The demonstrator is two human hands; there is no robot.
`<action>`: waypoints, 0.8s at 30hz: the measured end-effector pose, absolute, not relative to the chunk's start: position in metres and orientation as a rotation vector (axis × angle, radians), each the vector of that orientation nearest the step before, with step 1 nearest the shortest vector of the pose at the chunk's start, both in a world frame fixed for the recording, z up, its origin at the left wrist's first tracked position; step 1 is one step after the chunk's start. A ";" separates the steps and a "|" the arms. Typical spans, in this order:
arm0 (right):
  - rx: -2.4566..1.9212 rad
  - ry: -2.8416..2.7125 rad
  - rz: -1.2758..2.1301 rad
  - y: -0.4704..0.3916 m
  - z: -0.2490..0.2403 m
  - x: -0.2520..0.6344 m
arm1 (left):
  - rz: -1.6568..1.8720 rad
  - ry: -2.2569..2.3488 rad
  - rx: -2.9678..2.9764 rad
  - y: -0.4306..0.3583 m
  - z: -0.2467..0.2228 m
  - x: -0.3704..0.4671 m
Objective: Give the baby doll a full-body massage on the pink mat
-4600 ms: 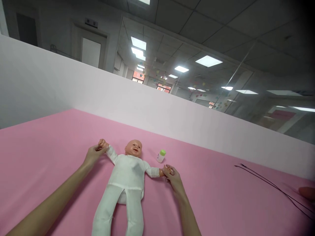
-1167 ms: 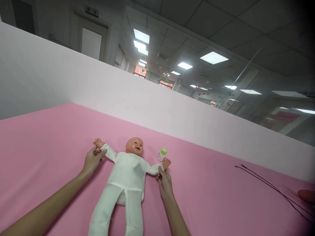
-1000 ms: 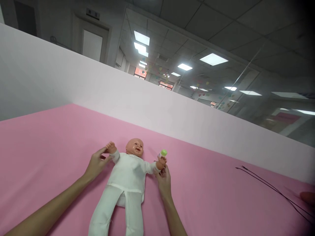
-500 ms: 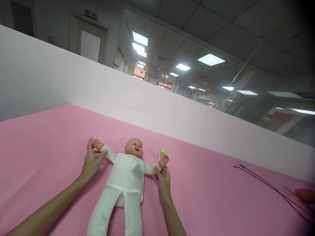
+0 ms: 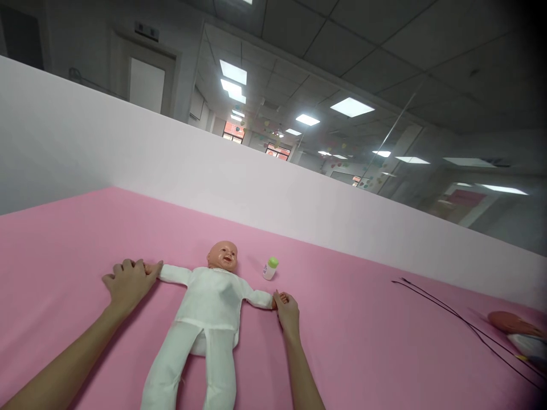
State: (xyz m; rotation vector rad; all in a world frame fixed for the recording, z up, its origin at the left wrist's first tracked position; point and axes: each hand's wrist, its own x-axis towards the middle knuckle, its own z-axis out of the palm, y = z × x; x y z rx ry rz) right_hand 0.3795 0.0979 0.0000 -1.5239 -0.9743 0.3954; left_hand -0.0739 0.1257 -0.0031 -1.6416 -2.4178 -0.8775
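Observation:
A baby doll in a white top and trousers lies on its back on the pink surface, its arms spread out sideways. My left hand is closed over the doll's hand at the left of the view, which it mostly covers. On the other side, my right hand pinches the doll's other hand, whose small fingers show. A small bottle with a green cap stands near the doll's head, touched by neither hand.
Behind the doll runs a low white wall. At the right lie thin black cords and, at the edge, a partly cut-off reddish-brown object. Glass and ceiling lights show beyond the wall.
Both doll arms have moved down and outward with my hands, from raised to nearly straight sideways. The bottle, partly hidden before, is now fully visible. The view has shifted slightly.

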 end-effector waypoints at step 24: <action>-1.369 -1.736 0.297 0.145 0.033 0.381 | -2.762 -2.176 -3.072 0.186 0.074 0.238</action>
